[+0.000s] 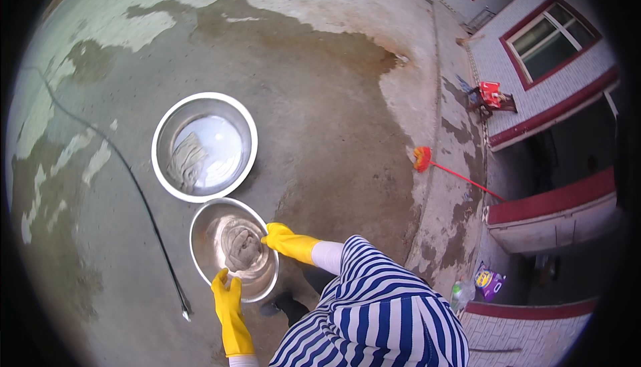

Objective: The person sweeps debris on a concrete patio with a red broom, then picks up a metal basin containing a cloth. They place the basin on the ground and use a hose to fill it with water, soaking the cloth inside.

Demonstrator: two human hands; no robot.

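My right hand [290, 243], in a yellow rubber glove, grips the upper right rim of a tilted metal basin [205, 239]. On the basin's lower left rim is my left hand [231, 312], gloved the same way, its fingers hooked over the edge and its palm side partly hidden. A wet, bunched grey-beige cloth [243, 249] lies inside this basin. Just beyond it a larger metal basin [245, 117] stands on the concrete, holding a similar crumpled cloth [188, 159] and what looks like shallow water.
A dark hose [137, 187] runs along the wet concrete at left, its metal end [186, 315] near my left hand. At right are a red-handled mop or duster [463, 179], a small chair [503, 104] with a red bag, a purple package [490, 282] and the house's doorways.
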